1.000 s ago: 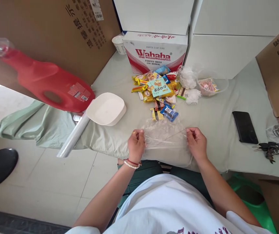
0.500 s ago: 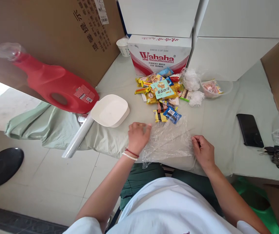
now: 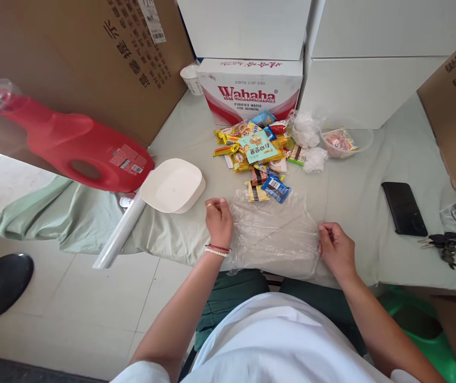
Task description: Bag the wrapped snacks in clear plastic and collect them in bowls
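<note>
Film pinched between left hand, right hand

Plenty of bare cloth between the plastic sheet and the phone, so the right side is wide open. Straight ahead, the snack pile sits right up against the sheet's far edge. Left is tighter: white bowl near the left hand, film roll and red jug beyond.
</note>
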The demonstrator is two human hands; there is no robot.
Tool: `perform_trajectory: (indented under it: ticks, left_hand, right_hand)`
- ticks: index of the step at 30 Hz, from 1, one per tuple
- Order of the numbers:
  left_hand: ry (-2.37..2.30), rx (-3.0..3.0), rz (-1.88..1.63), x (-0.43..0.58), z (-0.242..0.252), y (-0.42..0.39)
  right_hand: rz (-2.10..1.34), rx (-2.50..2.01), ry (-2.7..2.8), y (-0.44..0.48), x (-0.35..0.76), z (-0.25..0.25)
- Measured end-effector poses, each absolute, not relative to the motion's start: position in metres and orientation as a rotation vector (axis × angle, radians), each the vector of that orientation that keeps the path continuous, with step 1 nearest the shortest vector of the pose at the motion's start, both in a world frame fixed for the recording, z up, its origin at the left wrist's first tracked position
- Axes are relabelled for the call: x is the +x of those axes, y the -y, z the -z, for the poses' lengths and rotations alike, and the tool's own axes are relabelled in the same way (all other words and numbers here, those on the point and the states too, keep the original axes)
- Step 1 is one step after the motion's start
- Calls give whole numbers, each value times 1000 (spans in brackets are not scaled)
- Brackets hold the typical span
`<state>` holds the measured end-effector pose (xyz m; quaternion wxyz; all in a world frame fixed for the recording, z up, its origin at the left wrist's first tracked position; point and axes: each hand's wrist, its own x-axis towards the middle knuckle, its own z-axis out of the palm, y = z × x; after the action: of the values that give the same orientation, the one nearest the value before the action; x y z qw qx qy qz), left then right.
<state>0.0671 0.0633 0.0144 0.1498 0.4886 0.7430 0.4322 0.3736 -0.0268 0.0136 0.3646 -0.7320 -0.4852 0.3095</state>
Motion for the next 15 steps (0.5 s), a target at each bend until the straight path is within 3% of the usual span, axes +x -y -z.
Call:
perform_trajectory:
  ticks: [2,4,10,15]
  left_hand:
    - [-2148,1544,-1430,71,-20,-54]
    - [-2005,1881,-1391,75,-26,-41]
    - [-1648,2423,-462,70,-20,-20]
    - [-1657,2466,-196,46,-10,-25]
  right_hand:
    - [-872,-1849,1181,24,371,-14]
    - [-929,-1817,1134,21,370,-16]
    - [-1243,-1755,984,21,375,-31]
    - [-1830,-1727,995,42,398,-48]
